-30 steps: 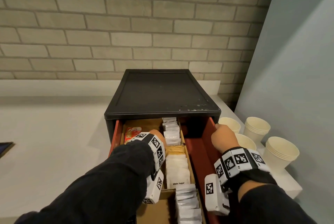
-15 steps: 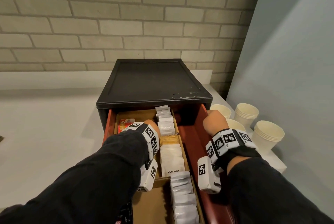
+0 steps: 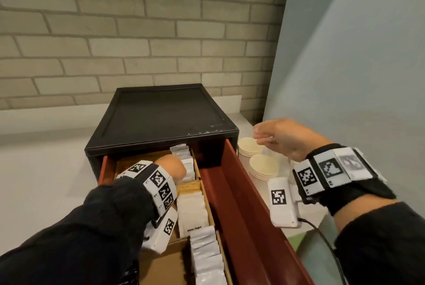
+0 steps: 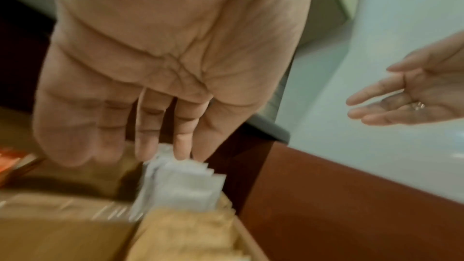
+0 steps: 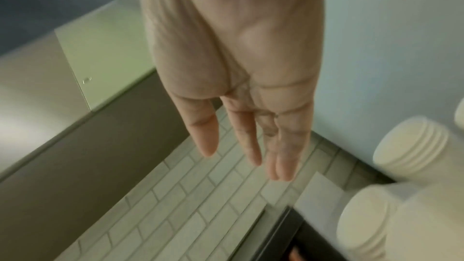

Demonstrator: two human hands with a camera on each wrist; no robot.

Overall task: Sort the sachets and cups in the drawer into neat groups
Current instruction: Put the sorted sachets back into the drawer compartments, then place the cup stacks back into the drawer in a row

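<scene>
A red drawer stands pulled out of a black cabinet. My left hand reaches into its back. In the left wrist view the straight fingers touch the top of a row of upright white sachets. Brown sachets, flat "White Sugar" sachets and a front row of white sachets fill the same lane. My right hand hovers empty, fingers spread, above two stacks of paper cups beside the drawer. The right wrist view shows these cup stacks lower right.
An orange sachet lies in the drawer's back left. A cardboard divider lines the left lane. The drawer's right lane shows bare red floor. A pale wall stands close on the right, brick wall behind.
My right hand has lifted off the drawer's right edge and uncurled, now hovering over the cups. My left hand stays at the back sachets. The head view has tilted upward.
</scene>
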